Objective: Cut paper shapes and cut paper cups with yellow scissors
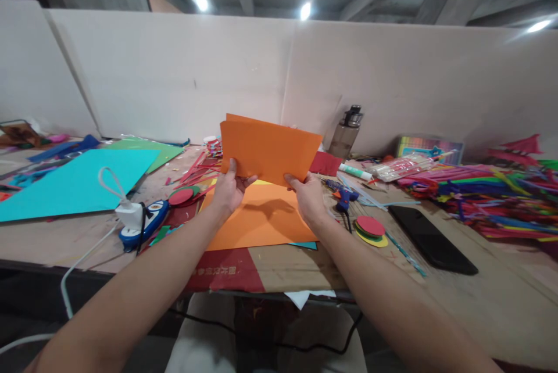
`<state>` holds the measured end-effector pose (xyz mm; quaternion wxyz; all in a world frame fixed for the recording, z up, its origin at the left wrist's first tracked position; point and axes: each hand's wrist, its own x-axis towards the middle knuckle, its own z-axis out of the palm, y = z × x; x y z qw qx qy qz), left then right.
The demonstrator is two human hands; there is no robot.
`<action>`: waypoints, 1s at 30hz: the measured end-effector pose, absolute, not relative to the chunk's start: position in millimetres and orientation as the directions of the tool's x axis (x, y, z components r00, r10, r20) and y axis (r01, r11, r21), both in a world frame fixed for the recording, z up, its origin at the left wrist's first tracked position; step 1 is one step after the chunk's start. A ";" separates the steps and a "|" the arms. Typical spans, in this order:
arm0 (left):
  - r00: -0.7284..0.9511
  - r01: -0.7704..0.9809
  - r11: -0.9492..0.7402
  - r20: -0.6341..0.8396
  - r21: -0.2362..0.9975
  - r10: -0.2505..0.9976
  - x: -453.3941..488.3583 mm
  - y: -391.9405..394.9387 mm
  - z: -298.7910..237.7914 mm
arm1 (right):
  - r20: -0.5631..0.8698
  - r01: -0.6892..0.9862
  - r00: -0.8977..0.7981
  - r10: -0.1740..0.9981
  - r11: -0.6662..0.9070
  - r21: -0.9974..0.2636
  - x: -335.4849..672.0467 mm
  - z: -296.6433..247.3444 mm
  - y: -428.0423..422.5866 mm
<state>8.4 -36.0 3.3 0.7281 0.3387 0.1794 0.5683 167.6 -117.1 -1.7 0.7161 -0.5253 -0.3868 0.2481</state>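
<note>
A folded orange paper sheet [268, 149] is held up above the table in both my hands. My left hand [229, 190] pinches its lower left corner, thumb on the near face. My right hand [308, 194] grips its lower right edge the same way. Beneath them another orange sheet [261, 222] lies flat on the cardboard-covered table [279, 271].
A large cyan sheet [74, 181] and a power strip [143, 223] with a white plug lie at left. At right are a blue glue gun [342, 194], stacked paper circles [370, 229], a black phone [431, 239], a bottle [346, 132] and a heap of coloured strips [492, 196].
</note>
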 end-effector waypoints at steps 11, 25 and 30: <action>0.434 -0.616 0.266 0.037 0.742 0.900 21.2 -51.9 -3.4 | 0.314 0.105 0.584 0.749 0.314 -0.944 165.4 -6.6 -113.7; 0.530 -0.559 0.442 -0.108 0.702 0.841 28.2 -61.1 -2.9 | 0.471 0.298 0.553 0.687 0.364 -0.882 149.2 -0.2 -122.1; 0.503 -0.603 0.419 -0.083 0.679 0.860 28.0 -59.4 -0.9 | 0.483 0.237 0.522 0.703 0.425 -0.874 145.7 -0.6 -121.6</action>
